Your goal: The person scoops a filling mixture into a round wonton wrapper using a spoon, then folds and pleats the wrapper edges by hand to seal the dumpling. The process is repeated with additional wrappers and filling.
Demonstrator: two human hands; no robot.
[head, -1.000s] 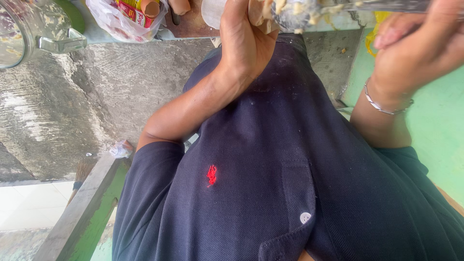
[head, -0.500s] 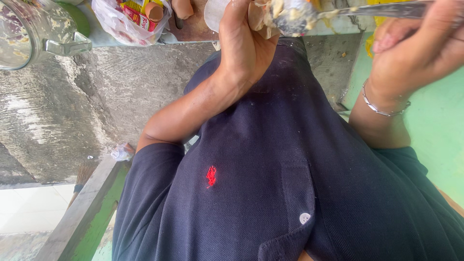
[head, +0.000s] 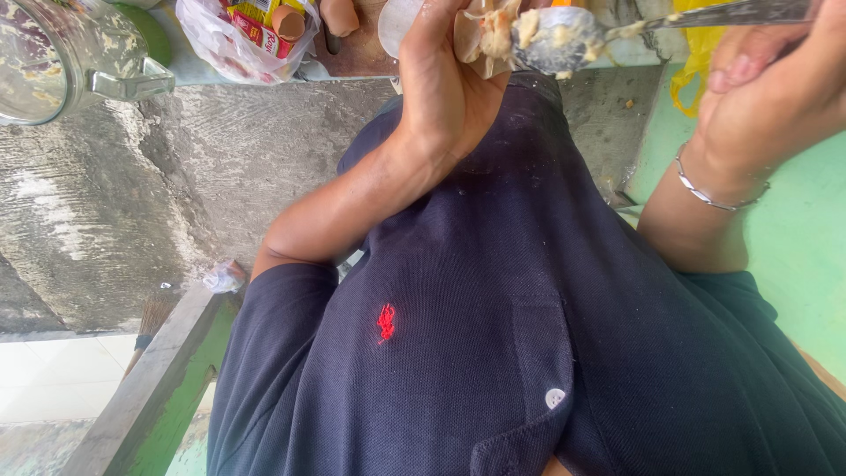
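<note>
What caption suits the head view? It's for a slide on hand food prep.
Left hand cups a thin wrapper while the right hand spoons pale filling with a metal spoon.

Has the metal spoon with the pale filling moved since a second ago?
Yes. The metal spoon has its bowl lower and further left, next to the left hand, judged against the red chest emblem on the dark shirt.

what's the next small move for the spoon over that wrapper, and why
Probably tip or scrape the spoon so its filling drops onto the pale wrapper in the left hand. The spoon's bowl, held by the right hand, sits right against the wrapper's edge with lumpy mix clinging to it, and some filling already lies on the wrapper, so unloading seems the natural step.
</note>
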